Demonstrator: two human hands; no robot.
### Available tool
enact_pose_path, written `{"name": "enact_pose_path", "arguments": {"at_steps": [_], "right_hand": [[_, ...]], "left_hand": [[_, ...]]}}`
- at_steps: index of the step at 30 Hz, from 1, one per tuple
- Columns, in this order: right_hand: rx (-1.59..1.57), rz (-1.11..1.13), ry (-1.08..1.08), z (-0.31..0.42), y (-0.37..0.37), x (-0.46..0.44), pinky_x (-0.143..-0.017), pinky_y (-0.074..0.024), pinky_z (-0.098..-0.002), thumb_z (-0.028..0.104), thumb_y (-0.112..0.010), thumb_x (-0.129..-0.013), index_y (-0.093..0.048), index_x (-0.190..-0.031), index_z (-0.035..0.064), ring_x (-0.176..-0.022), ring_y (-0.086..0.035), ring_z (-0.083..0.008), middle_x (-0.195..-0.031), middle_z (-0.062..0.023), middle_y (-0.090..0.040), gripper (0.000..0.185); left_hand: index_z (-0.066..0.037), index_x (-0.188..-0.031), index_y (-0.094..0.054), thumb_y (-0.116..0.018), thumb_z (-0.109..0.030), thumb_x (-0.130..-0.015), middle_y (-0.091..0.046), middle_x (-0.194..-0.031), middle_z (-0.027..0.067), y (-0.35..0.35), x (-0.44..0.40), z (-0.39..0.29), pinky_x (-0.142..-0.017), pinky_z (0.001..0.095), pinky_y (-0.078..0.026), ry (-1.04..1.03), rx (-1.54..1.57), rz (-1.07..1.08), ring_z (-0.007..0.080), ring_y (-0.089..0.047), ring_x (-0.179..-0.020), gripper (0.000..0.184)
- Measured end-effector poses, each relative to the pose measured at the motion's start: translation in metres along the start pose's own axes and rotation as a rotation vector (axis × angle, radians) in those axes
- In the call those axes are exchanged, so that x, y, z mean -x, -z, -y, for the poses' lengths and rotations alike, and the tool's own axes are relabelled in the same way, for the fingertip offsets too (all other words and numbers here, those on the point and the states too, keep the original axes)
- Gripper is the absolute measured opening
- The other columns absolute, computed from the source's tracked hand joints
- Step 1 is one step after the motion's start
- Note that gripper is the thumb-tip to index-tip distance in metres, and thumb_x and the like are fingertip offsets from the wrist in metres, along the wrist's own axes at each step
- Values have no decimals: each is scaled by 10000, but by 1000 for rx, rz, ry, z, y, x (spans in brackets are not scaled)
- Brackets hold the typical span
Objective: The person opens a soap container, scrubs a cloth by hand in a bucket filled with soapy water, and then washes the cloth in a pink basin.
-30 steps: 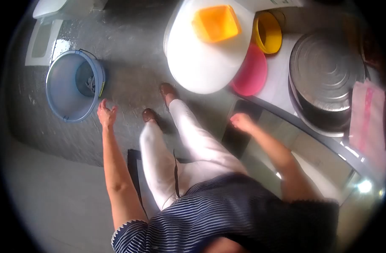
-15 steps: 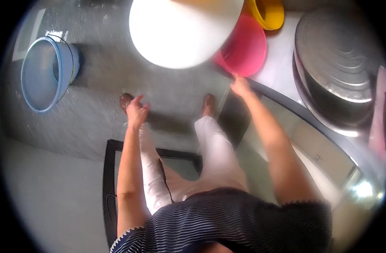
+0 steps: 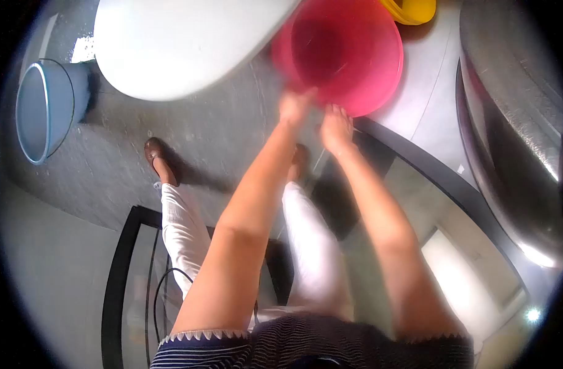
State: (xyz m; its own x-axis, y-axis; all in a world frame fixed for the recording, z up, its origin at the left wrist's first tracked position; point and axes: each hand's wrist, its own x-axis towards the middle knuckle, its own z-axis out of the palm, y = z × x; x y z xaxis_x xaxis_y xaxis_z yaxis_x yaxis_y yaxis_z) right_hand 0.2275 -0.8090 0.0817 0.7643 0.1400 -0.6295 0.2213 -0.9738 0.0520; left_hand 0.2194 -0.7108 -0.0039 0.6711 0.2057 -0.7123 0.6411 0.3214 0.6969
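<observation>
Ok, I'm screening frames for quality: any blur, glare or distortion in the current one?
Head view: left hand blurred near the pink tub; head view: glare on the metal vessel's lower edge; head view: wide-angle curving, black corners.

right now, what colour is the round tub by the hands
Bright pink; the tub shows best in the head view.

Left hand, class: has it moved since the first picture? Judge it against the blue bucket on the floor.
Yes. The left hand has moved away from the blue bucket, rightward in view, to the pink tub.
</observation>
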Motion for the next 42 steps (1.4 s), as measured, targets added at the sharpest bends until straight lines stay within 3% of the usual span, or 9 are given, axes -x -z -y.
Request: {"name": "enact_pose_path", "arguments": {"at_steps": [5, 15, 19, 22, 24, 26, 29, 35, 42], "right_hand": [[-23, 50, -16, 17, -3, 20, -958, -291, -491, 147, -571, -714, -374, -1214, 24, -1158, -377, -286, -1194, -124, -439, 551], [-175, 290, 193, 60, -48, 78, -1014, -266, -411, 190, -588, -712, -246, -1303, 26, -1229, -315, -307, -1329, -143, -334, 703], [-742, 298, 207, 57, -62, 88, -892, -401, -364, 147, -570, -733, -536, -1092, 48, -1050, -512, -279, -1087, -149, -555, 374], [-860, -100, -13, 29, -53, 80, -609, -470, -276, 84, -562, -766, -620, -928, 70, -637, -577, -136, -723, -74, -631, 173], [-818, -287, -109, 9, -29, 70, -632, -463, -261, 81, -558, -781, -624, -857, 46, -686, -578, -116, -747, -71, -633, 106], [-648, -431, -51, -8, -14, 56, -667, -472, -307, 126, -559, -789, -605, -839, 31, -727, -611, -219, -802, -124, -629, 117], [-572, -271, -36, -9, -18, 20, -791, -442, -341, 264, -533, -823, -584, -1003, 27, -878, -585, -261, -934, -158, -612, 302], [-1213, 251, -291, 72, -10, -18, -947, -343, -327, 437, -472, -858, -402, -1250, 5, -1113, -446, -233, -1250, -139, -447, 588], [-1358, 543, -148, 121, -51, -59, -896, -387, -329, 442, -530, -831, -470, -1170, -13, -1058, -470, -202, -1175, -106, -494, 571]], "left_hand": [[44, -920, -527, -624, -57, -715, -588, -781, 106, 16, 18, -6, -546, 292, -493, 99, 356, -17, 186, -585, -629, 248], [-6, -828, -572, -649, -122, -720, -613, -687, 50, 110, 74, 8, -490, 246, -427, 175, 30, -11, 130, -591, -596, 176], [-20, -817, -563, -651, -134, -713, -609, -675, 43, 162, 97, 17, -477, 243, -406, 236, 10, -32, 123, -585, -577, 177], [-30, -812, -561, -643, -134, -719, -602, -670, 32, 200, 115, 26, -480, 229, -396, 245, 21, -67, 120, -577, -563, 162], [-37, -815, -563, -644, -138, -718, -599, -670, 24, 225, 127, 33, -477, 225, -391, 251, 35, -83, 111, -565, -555, 162], [-49, -819, -565, -643, -152, -716, -593, -665, 9, 246, 135, 53, -466, 213, -377, 193, 69, -129, 91, -538, -537, 165], [-54, -805, -570, -631, -148, -721, -588, -657, 4, 277, 151, 75, -456, 207, -372, 199, 61, -170, 84, -529, -534, 140], [-39, -792, -577, -582, -104, -736, -600, -656, 23, 318, 186, 75, -446, 214, -384, 241, 80, -252, 98, -548, -527, 86], [-8, -820, -574, -582, -133, -707, -600, -654, 42, 348, 219, 112, -470, 221, -418, 259, 244, -362, 111, -557, -523, 169]]}}
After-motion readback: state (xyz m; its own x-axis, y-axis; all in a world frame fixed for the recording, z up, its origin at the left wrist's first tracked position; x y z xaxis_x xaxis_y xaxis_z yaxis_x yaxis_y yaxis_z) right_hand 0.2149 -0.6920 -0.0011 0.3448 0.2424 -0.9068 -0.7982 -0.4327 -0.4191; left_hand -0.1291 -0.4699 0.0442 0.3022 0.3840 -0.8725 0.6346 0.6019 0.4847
